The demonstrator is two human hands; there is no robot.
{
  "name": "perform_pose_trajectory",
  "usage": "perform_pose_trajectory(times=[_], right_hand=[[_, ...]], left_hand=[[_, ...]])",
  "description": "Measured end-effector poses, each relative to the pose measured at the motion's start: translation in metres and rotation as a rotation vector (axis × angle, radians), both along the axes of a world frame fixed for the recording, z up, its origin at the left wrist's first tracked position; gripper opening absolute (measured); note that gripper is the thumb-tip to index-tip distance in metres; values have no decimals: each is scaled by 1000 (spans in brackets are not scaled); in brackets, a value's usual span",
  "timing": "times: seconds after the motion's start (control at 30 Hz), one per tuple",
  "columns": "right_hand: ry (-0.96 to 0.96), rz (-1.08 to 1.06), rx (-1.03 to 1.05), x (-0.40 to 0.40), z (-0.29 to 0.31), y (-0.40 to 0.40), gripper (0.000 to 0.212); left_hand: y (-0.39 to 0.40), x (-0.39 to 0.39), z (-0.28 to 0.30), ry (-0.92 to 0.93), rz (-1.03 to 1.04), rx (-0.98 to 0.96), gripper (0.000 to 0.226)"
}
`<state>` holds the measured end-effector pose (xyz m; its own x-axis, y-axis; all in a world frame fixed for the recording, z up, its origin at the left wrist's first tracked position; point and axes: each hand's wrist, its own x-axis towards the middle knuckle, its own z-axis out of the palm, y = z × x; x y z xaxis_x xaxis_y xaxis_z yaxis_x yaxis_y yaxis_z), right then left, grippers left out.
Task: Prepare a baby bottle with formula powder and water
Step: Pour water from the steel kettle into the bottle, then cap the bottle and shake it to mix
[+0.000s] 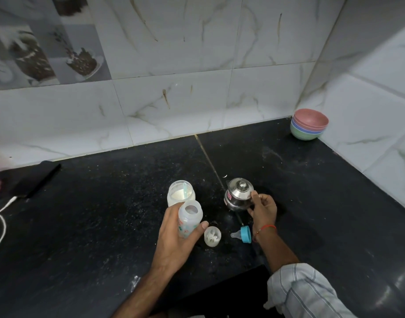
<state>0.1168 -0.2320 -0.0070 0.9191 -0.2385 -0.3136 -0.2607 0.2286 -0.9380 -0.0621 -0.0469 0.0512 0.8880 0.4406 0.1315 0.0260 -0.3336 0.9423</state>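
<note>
While wrapped around the open baby bottle [189, 218], left hand [174, 239] closed on its printed body, thumb across the front, bottle upright just above the black counter [93, 226] with a little white powder visible inside its mouth. Directly behind, touching or nearly so, an open formula jar [180, 194] of white powder with a pale blue scoop [185, 191] standing in it. Right hand [262, 210] partly curled, fingertips pinching the side of a small lidded steel kettle [239, 194] sitting on the counter; red thread at the wrist, striped sleeve [304, 292] lower down. Between the two hands, lying on the counter: a clear bottle cap [212, 236] near the left thumb, and a blue ring with teat [244, 234] on its side below the kettle. Far right corner: stacked coloured bowls [308, 125] against the tiled wall. Far left: dark phone [37, 179] with a white cable [0, 221].
</note>
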Motion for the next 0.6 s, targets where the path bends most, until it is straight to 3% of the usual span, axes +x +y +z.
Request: perform_pose_trajectory(times=[0.1, 0.17, 0.27, 0.33, 0.37, 0.47, 0.53, 0.6], right_hand=[[-10, 4, 5, 5, -5, 0, 10], [-66, -4, -107, 4, -4, -4, 18], [-320, 22, -600, -15, 6, -20, 36], [-570, 214, -878, -32, 8, -30, 32], [-602, 392, -980, -38, 7, -36, 34], [-463, 887, -1305, -50, -11, -45, 52], [-409, 952, -1318, -54, -23, -48, 46], [-411, 886, -1201, -55, -26, -50, 40]], left_hand=[[0, 0, -2, 12, 7, -7, 53], [-1, -1, -3, 11, 9, -7, 52], [-2, -1, -6, 17, 20, 2, 52], [-3, -1, -8, 23, 28, 3, 53], [-4, -1, -9, 26, 30, 4, 53], [-10, -1, -11, 44, 15, 8, 53], [-17, -1, -10, 48, -13, 5, 52], [-23, -1, -10, 47, -46, 8, 52]])
